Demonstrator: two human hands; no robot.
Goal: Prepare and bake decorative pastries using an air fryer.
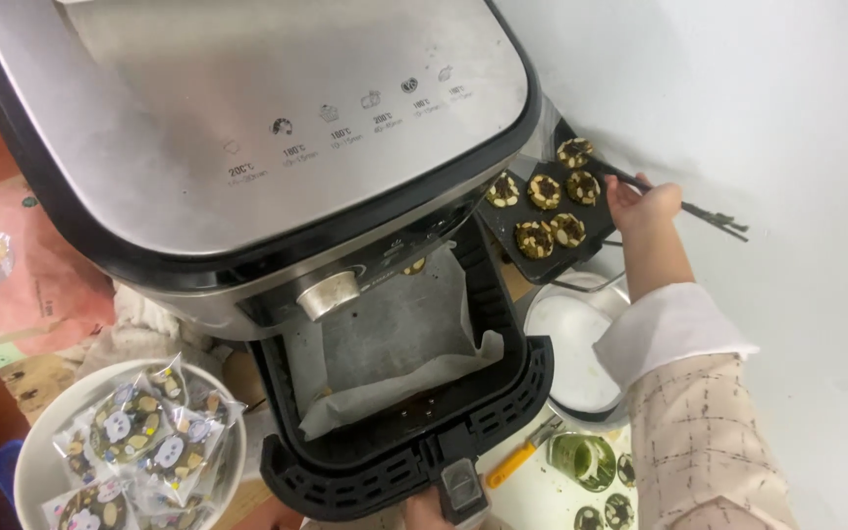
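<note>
A silver and black air fryer [247, 128] fills the middle. Its black drawer [503, 393] is pulled out toward me and lined with white parchment paper [395, 344]. At the bottom edge, my left hand [426, 512] grips the drawer handle [463, 489]; only part of the hand shows. My right hand [645, 204], in a white cuff and checked sleeve, holds thin dark tongs [714, 218] beside a black tray [542, 265]. The tray sits right of the fryer and carries several round dark cookies [545, 190] topped with nuts.
A white bowl [36, 461] with several wrapped cookies stands at the lower left. Under the tray is a metal bowl of white powder [571, 344]. An orange-handled tool [510, 463], a green-filled cup [581, 459] and more cookies [618, 510] lie lower right. A white wall [797, 98] is on the right.
</note>
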